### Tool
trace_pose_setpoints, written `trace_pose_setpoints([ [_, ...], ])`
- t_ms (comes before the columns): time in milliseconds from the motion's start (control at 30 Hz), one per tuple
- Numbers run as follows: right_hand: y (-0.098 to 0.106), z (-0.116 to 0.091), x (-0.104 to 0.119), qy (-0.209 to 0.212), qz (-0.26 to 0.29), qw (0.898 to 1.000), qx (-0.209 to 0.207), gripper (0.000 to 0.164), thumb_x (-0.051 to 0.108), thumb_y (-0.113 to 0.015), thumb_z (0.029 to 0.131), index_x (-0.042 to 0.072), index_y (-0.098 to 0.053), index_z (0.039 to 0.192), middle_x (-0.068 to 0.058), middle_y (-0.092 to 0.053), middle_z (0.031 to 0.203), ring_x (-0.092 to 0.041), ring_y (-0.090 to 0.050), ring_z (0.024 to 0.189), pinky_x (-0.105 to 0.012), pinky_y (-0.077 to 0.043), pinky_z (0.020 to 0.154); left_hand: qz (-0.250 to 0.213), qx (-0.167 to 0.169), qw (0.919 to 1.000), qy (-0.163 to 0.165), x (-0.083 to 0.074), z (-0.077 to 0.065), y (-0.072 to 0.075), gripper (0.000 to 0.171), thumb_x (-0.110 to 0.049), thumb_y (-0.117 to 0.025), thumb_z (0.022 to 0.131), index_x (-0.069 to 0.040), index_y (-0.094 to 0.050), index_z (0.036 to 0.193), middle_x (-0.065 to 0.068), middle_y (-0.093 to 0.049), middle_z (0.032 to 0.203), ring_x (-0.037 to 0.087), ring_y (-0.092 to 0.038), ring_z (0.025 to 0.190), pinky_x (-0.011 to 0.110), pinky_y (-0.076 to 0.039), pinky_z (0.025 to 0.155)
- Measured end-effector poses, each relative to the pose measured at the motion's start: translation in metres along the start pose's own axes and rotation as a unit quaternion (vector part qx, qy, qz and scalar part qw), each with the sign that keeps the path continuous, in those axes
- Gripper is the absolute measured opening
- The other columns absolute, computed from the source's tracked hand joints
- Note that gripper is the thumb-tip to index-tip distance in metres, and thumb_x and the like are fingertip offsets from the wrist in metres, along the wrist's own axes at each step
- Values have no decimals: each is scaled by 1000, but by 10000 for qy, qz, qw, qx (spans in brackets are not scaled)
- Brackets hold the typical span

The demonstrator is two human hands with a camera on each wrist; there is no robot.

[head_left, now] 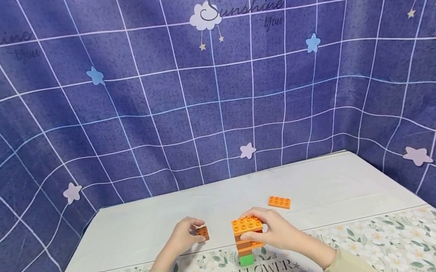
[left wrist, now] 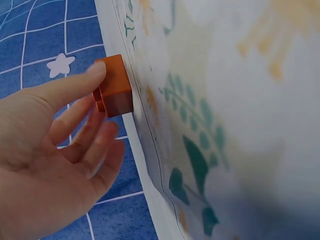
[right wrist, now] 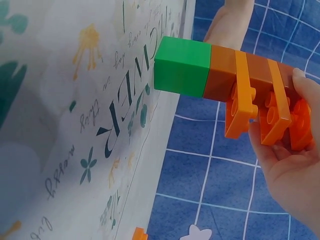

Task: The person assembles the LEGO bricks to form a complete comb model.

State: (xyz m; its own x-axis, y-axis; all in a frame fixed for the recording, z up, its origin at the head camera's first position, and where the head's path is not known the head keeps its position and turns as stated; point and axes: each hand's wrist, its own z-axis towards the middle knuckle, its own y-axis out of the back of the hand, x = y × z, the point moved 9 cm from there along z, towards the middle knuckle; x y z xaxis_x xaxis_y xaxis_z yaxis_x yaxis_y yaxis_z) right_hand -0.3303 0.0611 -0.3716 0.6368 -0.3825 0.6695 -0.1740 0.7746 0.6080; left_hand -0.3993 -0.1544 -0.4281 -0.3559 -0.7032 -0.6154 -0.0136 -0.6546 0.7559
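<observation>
A small brown toy building brick [head_left: 202, 233] with studs on top is at the left, on or just above the white part of the table. My left hand [head_left: 183, 236] pinches it; in the left wrist view the thumb lies along one side of the brick [left wrist: 118, 86], other fingers partly behind. To the right rises a tower [head_left: 247, 225] of stacked orange plates and brown bricks on a green brick [head_left: 246, 260]. With my right hand [head_left: 275, 228] I grip its upper part. In the right wrist view the orange plates [right wrist: 243, 95] overhang to one side of the brown bricks.
A loose orange plate [head_left: 279, 202] with studs lies farther back, right of the tower. The table has a white rear strip [head_left: 138, 224] and a floral front cover [head_left: 385, 242]. A blue gridded curtain [head_left: 198, 111] stands behind and at both sides.
</observation>
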Motion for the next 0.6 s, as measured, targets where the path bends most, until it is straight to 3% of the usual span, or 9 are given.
trace_pose_setpoints([
  [200, -1, 0, 0, 20, 95, 10000, -1, 34, 37, -68, 85, 19, -62, 114, 10, -64, 101, -5, -58, 89, -30, -53, 84, 34, 101, 9997, 219, 1, -2, -1, 40, -1, -82, 65, 3, -67, 102, 9, -62, 90, 20, -57, 78, 27, -49, 67],
  [400, -1, 0, -2, -16, 3, 10000, -25, 36, 39, -66, 86, 19, -62, 115, 6, -65, 110, -12, -59, 102, -37, -52, 89, 78, 110, 9997, 179, -1, -3, 0, 39, 2, -80, 66, 4, -67, 103, 11, -63, 91, 23, -58, 79, 29, -49, 68],
  [600, -2, 0, -2, 0, 83, 10000, -33, 35, 37, -67, 86, 19, -62, 115, 6, -65, 109, -13, -60, 102, -38, -52, 90, 42, 126, 9995, 280, 0, -3, 0, 38, 2, -79, 68, 2, -67, 104, 11, -64, 94, 23, -58, 83, 36, -51, 75],
])
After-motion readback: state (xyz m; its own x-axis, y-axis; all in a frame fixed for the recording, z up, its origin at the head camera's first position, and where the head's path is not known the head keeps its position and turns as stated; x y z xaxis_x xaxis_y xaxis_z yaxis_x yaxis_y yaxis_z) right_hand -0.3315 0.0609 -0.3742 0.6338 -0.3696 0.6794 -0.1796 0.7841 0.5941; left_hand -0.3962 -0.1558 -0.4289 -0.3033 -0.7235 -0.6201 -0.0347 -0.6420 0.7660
